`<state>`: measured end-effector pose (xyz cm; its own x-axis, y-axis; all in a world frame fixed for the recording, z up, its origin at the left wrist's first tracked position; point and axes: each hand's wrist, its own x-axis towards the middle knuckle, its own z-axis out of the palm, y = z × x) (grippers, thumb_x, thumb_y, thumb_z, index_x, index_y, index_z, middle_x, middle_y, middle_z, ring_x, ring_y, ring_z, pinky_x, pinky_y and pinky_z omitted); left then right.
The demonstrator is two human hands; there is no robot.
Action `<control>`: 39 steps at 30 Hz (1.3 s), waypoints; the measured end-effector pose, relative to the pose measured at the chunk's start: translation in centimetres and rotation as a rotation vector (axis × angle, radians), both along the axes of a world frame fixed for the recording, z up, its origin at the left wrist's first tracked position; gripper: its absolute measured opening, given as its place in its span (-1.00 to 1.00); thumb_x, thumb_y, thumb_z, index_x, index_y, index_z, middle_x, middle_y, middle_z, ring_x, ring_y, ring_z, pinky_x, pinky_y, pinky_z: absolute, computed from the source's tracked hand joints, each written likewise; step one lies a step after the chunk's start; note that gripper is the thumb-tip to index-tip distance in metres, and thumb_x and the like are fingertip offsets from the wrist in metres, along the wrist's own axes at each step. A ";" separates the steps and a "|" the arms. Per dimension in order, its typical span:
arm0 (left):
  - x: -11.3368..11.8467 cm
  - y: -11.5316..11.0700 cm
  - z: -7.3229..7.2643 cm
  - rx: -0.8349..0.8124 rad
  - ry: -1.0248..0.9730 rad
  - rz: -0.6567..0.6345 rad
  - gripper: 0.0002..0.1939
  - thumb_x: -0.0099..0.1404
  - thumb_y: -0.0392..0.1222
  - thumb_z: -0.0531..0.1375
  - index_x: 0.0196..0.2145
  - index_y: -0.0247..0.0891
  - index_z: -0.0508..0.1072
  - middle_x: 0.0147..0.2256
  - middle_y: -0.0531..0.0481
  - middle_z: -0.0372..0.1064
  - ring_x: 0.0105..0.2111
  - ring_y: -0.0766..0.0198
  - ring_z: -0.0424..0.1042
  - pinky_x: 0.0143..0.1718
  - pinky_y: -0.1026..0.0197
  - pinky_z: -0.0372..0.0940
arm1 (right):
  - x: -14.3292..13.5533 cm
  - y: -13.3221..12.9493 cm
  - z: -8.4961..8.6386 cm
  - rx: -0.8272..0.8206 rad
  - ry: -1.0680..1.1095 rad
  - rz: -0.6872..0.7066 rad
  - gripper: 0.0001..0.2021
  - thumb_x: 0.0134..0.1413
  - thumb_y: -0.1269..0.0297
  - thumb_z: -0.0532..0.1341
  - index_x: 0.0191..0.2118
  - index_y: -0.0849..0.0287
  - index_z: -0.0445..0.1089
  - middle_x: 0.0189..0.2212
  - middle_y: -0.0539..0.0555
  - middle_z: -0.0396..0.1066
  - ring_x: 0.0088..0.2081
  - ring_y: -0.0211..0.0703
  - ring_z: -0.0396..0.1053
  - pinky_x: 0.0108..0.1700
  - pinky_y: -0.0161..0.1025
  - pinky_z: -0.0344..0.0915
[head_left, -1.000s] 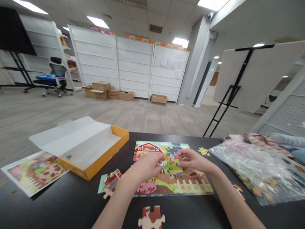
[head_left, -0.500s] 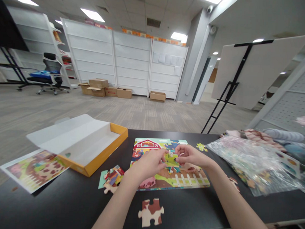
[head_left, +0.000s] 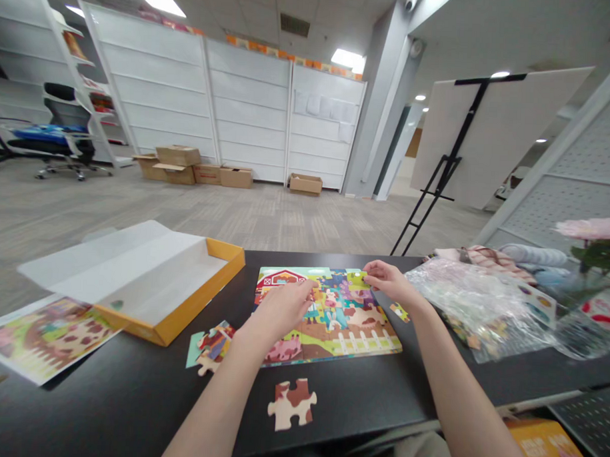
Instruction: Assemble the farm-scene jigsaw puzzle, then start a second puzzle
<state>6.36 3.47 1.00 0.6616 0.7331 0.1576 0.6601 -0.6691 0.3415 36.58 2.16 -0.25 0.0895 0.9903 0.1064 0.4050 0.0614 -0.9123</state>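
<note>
Beneath the left fingers (head_left: 307, 286), beside the right fingers (head_left: 378, 266), lies the puzzle (head_left: 332, 317).

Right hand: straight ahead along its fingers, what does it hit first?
Probably the yellow-green piece at the far right corner of the puzzle. The right hand is right beside it; whether they already touch isn't clear.

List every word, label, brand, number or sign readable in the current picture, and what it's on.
None can be read with certainty.
Orange box, lower right: pale lettering, too blurred.
Red-and-white label, far right: marks too blurred.
Papers on the white shelving: too small for any writing to be read.
Puzzle: no lettering I can make out.
</note>
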 end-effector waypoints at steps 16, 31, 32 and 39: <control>-0.8 0.5 -0.1 -0.012 0.101 0.025 -0.70 0.40 -0.21 0.07 0.05 -0.19 0.38 -0.11 -0.12 0.54 -0.13 0.09 0.52 -0.20 0.18 0.31 | 0.9 -0.4 -0.1 -0.079 -0.047 0.007 -0.62 -0.06 0.05 0.36 -0.13 0.14 0.44 -0.38 0.02 0.44 -0.40 -0.23 0.39 -0.46 -0.36 0.31; -0.9 0.5 0.0 -0.019 0.105 0.023 -0.71 0.35 -0.24 0.07 -0.02 -0.17 0.46 -0.10 -0.09 0.54 -0.15 0.12 0.52 -0.21 0.20 0.30 | 1.4 -0.1 -0.7 -0.062 0.073 0.111 -0.55 -0.28 0.26 0.46 -0.15 0.17 0.43 -0.33 0.03 0.52 -0.30 -0.15 0.48 -0.19 -0.22 0.38; -0.9 0.5 0.0 -0.024 0.104 0.023 -0.70 0.35 -0.25 0.07 -0.02 -0.17 0.47 -0.10 -0.09 0.54 -0.16 0.12 0.52 -0.21 0.20 0.30 | 1.4 -0.1 -0.7 -0.066 0.056 0.109 -0.59 -0.28 0.24 0.46 -0.22 0.18 0.43 -0.36 0.02 0.52 -0.31 -0.15 0.47 -0.19 -0.22 0.38; -0.9 0.7 -0.4 -0.026 0.095 0.027 -0.70 0.35 -0.23 0.07 -0.01 -0.16 0.47 -0.09 -0.10 0.53 -0.13 0.11 0.51 -0.17 0.19 0.31 | 0.2 -0.2 -0.6 -0.025 0.011 0.081 -0.65 -0.20 0.15 0.46 -0.34 0.17 0.36 -0.42 -0.03 0.44 -0.37 -0.21 0.43 -0.30 -0.28 0.35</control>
<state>5.46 4.15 0.61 0.6523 0.7541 0.0756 0.7082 -0.6420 0.2936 36.79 1.96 -0.86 0.0097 0.9967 0.0807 0.3892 0.0705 -0.9185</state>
